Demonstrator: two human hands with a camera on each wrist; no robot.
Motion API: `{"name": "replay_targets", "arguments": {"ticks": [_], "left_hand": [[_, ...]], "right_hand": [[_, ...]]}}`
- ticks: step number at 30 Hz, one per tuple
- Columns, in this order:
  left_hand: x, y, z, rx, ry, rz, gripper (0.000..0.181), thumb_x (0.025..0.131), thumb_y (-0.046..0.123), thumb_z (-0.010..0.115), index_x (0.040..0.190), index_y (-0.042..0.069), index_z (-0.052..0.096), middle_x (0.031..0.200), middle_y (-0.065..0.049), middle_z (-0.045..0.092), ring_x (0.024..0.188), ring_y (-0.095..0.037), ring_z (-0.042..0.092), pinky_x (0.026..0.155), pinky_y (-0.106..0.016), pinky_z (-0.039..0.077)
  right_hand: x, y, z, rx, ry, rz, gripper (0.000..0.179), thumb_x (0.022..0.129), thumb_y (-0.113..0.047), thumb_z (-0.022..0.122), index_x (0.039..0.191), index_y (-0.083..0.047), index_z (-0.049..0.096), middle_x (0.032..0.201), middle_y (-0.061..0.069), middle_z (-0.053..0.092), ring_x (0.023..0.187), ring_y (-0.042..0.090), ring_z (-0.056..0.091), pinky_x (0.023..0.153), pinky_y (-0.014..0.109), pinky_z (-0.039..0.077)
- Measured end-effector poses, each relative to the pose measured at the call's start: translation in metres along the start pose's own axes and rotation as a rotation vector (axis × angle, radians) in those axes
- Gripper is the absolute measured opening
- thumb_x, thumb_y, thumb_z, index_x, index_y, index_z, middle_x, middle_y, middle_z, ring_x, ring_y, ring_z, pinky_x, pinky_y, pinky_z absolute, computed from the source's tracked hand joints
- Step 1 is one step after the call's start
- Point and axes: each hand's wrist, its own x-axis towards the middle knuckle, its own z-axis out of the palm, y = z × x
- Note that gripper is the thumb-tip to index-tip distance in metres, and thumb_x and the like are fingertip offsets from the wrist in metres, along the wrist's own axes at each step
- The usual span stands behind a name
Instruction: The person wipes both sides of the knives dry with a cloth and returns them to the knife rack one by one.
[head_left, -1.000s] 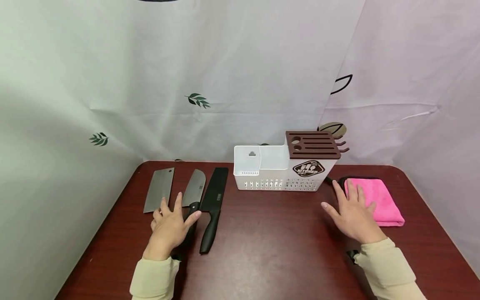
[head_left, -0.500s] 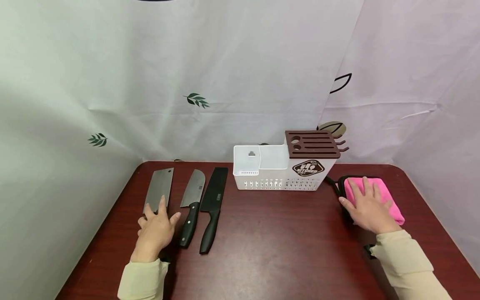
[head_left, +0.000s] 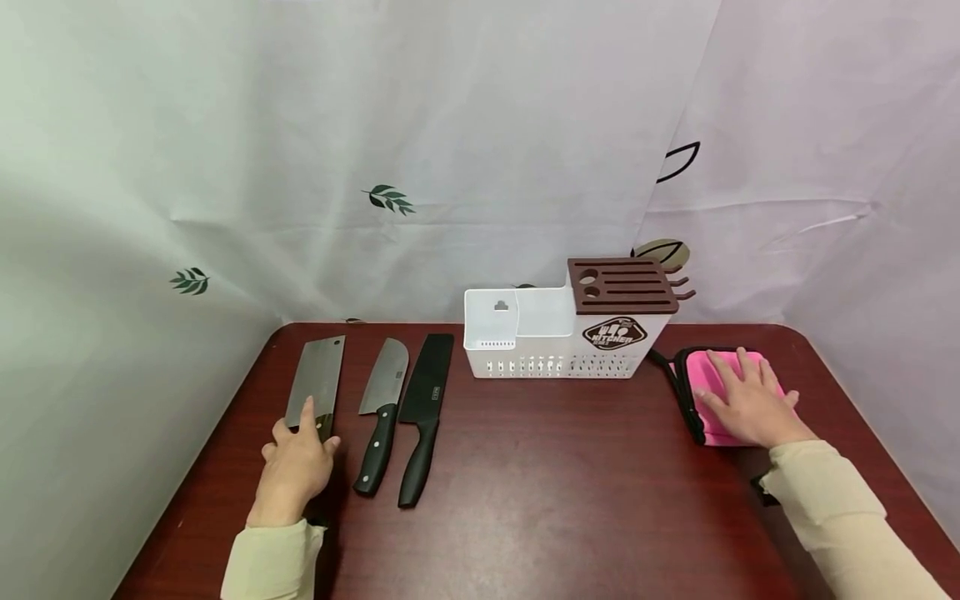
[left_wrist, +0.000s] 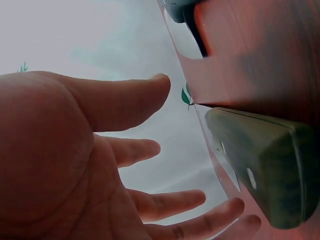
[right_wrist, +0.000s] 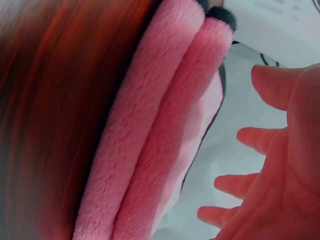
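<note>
At the left of the table lies a steel cleaver (head_left: 318, 375). My left hand (head_left: 296, 467) is over its handle, fingers spread; in the left wrist view the wooden handle (left_wrist: 270, 170) lies beyond the fingertips, not gripped. Over a folded pink towel (head_left: 702, 367) with black edging hovers my right hand (head_left: 757, 412). The right wrist view shows a gap between its extended fingers and the fluffy folds. Right of the cleaver lie a knife (head_left: 386, 379) with a silver blade and black handle, and an all-black knife (head_left: 427, 396).
A white perforated kitchen holder (head_left: 551, 362) stands at the back, with a brown slotted top (head_left: 622, 287) and side hooks. The reddish-brown table (head_left: 540, 483) is enclosed by pale curtains (head_left: 480, 125) printed with leaves.
My left hand has moved left from above the black-handled knife to the cleaver's handle. The right hand has moved right, from the towel's left edge to over its middle.
</note>
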Motion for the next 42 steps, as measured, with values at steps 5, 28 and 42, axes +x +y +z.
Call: {"name": "replay_targets", "arguments": {"ticks": [5, 28, 42], "left_hand": [[0.002, -0.006, 0.0, 0.011, -0.019, -0.019, 0.078, 0.104, 0.022, 0.053, 0.158, -0.003, 0.002, 0.138, -0.052, 0.014, 0.119, -0.071, 0.029, 0.091, -0.074, 0.038], [0.001, -0.013, 0.009, 0.035, -0.01, -0.035, 0.077, 0.096, 0.013, 0.063, 0.151, -0.012, 0.016, 0.119, -0.051, 0.032, 0.099, -0.065, 0.051, 0.087, -0.07, 0.043], [0.003, -0.016, 0.009, 0.032, -0.006, -0.021, 0.071, 0.096, 0.013, 0.061, 0.147, -0.015, 0.021, 0.119, -0.05, 0.035, 0.101, -0.066, 0.051, 0.089, -0.069, 0.043]], "right_hand": [[0.008, 0.006, 0.0, -0.001, -0.047, -0.011, 0.077, 0.101, -0.046, 0.049, 0.155, 0.0, 0.019, 0.154, 0.042, 0.003, 0.136, 0.069, -0.002, 0.087, 0.091, 0.002], [0.018, 0.026, 0.002, -0.004, -0.17, -0.052, 0.089, 0.096, -0.058, 0.052, 0.158, -0.005, 0.016, 0.152, 0.046, 0.001, 0.134, 0.073, -0.005, 0.085, 0.092, 0.002], [0.016, 0.027, 0.0, -0.015, -0.182, -0.066, 0.09, 0.095, -0.058, 0.055, 0.158, -0.006, 0.016, 0.152, 0.047, 0.002, 0.133, 0.074, -0.003, 0.084, 0.092, 0.006]]}}
